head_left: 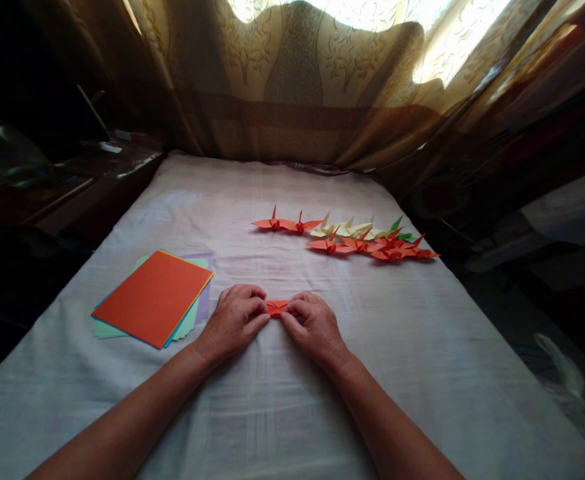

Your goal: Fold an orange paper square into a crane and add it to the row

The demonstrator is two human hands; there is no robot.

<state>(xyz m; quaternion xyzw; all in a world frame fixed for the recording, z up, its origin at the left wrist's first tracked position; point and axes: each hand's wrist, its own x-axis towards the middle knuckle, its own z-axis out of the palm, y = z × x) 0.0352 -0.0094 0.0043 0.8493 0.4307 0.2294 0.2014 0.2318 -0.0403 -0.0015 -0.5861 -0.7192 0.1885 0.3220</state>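
Observation:
A small folded piece of red-orange paper (276, 307) lies between my two hands, low over the cloth in the middle of the view. My left hand (236, 313) pinches its left end between thumb and fingers. On the other side, my right hand (316, 323) grips the right end the same way. Creases show in the short stretch of paper between the fingertips; both ends are hidden under the fingers. Left of my left hand is a stack of coloured paper sheets (155, 300), orange on top, with yellow, blue, pale green and lilac edges showing.
Several folded paper cranes stand beyond my hands to the right: orange ones (331, 247), cream ones (355, 230) and a green one (406, 235). A pale cloth (272, 413) covers the table. Patterned curtains (292, 73) hang behind it. Dark furniture (97, 167) borders the left side.

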